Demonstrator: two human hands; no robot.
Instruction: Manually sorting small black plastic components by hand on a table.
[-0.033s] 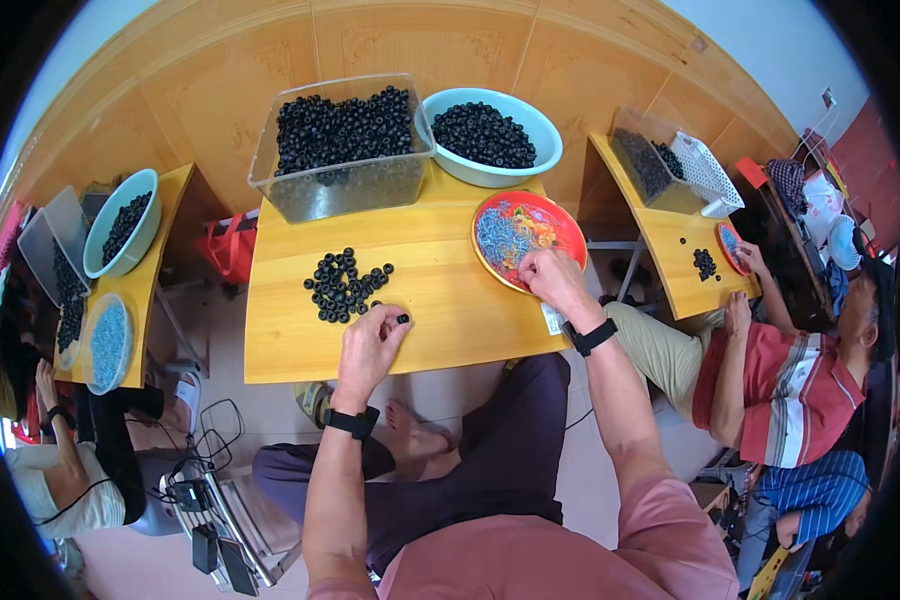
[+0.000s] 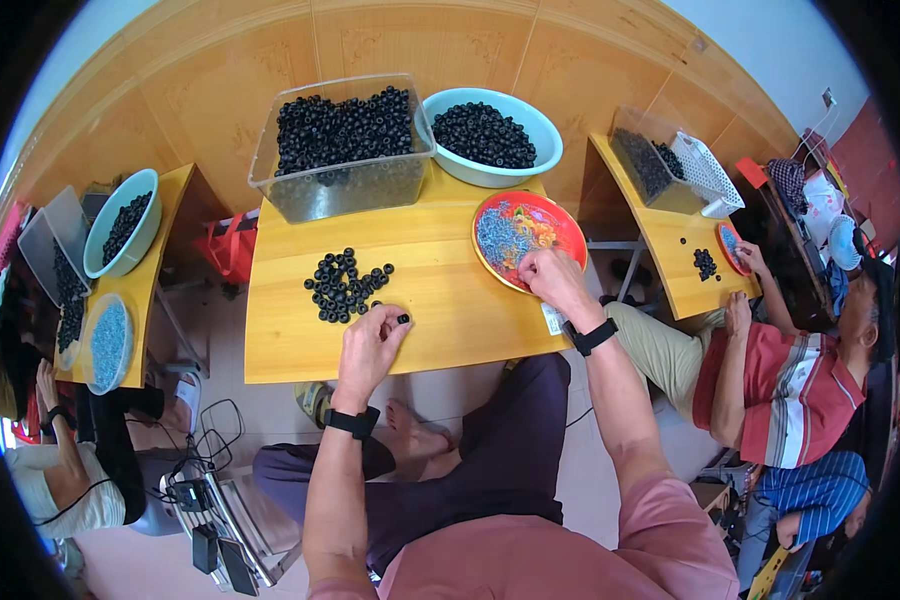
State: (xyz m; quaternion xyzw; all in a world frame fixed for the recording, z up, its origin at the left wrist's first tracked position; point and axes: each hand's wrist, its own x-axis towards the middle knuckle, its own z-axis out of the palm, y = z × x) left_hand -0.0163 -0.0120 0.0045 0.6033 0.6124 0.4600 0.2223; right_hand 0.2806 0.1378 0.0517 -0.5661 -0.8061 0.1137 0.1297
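My left hand (image 2: pixel 368 345) is closed near the table's front edge, with a small black ring-shaped part (image 2: pixel 403 319) pinched between thumb and fingers. Just beyond it lies a loose cluster of the same black parts (image 2: pixel 342 287). On the right, my right hand (image 2: pixel 557 278) reaches over the near rim of a red plate (image 2: pixel 567 235) with a floral pattern. Its fingers are pressed together, and whatever they may hold is hidden. Small thin blue-grey pieces (image 2: pixel 502 236) are heaped on the plate's left side.
At the back stand a clear plastic bin (image 2: pixel 345 187) and a light-blue basin (image 2: pixel 545 130), both full of black parts. Side tables hold similar containers: a basin (image 2: pixel 148 237) at left, a white basket (image 2: pixel 708 165) at right. Co-workers sit on both sides.
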